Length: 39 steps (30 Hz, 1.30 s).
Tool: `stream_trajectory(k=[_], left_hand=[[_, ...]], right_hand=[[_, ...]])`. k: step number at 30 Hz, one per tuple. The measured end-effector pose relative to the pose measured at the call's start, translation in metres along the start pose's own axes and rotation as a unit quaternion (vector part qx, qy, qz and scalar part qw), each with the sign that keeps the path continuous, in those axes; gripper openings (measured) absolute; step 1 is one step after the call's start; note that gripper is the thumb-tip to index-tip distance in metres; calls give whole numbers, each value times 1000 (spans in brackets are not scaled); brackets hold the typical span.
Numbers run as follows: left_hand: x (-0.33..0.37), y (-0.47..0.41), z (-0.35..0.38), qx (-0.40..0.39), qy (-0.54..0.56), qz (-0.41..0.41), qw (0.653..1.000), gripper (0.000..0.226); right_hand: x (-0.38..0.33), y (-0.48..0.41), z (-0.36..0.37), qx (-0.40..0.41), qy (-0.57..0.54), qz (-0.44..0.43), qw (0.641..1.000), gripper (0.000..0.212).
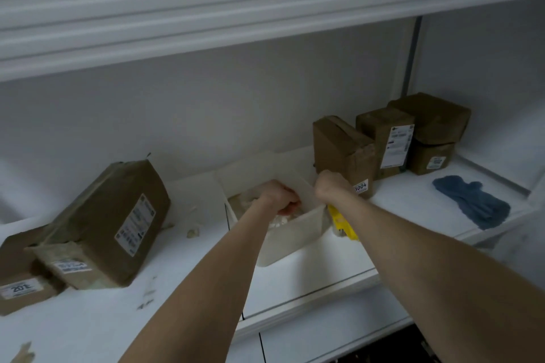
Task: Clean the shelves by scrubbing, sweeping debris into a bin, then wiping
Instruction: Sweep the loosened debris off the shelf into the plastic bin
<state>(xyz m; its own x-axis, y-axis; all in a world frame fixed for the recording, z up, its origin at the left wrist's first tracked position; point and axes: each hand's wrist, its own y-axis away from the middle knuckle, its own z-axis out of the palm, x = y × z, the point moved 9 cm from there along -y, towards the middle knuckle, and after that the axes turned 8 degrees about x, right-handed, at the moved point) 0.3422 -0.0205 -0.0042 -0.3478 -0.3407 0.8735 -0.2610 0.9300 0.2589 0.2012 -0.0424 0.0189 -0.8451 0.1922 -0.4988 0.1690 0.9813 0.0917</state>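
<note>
A translucent white bin point(290, 237) sits on the white shelf point(97, 315), holding pale crumpled debris. My left hand point(280, 196) reaches down into the bin with its fingers curled; what it holds is hidden. My right hand point(331, 186) grips the bin's far right rim, and a yellow brush point(342, 222) hangs below that wrist beside the bin wall. A small scrap of debris point(193, 233) lies on the shelf left of the bin. A blue cloth point(473, 200) lies crumpled at the right end of the shelf.
Brown paper parcels lean at the left point(109, 224), with a labelled box point(20, 289) under them. More brown parcels point(383, 141) stand at the back right, close behind my right hand. Another shelf point(206, 9) runs overhead. Dirty smudges point(147, 295) mark the shelf front.
</note>
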Motion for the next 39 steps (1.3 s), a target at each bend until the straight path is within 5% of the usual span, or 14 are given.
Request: stream_trajectory(k=[3,12,21,25,32,39], left_hand=[[-4,1,14,-25,-20,-21,999,22],[-8,4,17,-45,-46,-49,997,29],[-24,10,32,-143,-162,-88,972,8],[-25,12,33,-154,-175,-106,967,30],[-14,6,32,-113,-283,-6,953,36],[7,17,36,-107,-180,72,975,38]], right_hand=[[-6,-3,0,-50,21,-24,998,7],[-15,-2,-3,-67,70,-52,994,19],[-16,1,-4,-62,46,-53,996,25],[-16,-1,3,-73,3,-38,997,13],[-10,-5,1,-54,-24,-23,998,20],[-13,1,1,-50,37,-42,997,26]])
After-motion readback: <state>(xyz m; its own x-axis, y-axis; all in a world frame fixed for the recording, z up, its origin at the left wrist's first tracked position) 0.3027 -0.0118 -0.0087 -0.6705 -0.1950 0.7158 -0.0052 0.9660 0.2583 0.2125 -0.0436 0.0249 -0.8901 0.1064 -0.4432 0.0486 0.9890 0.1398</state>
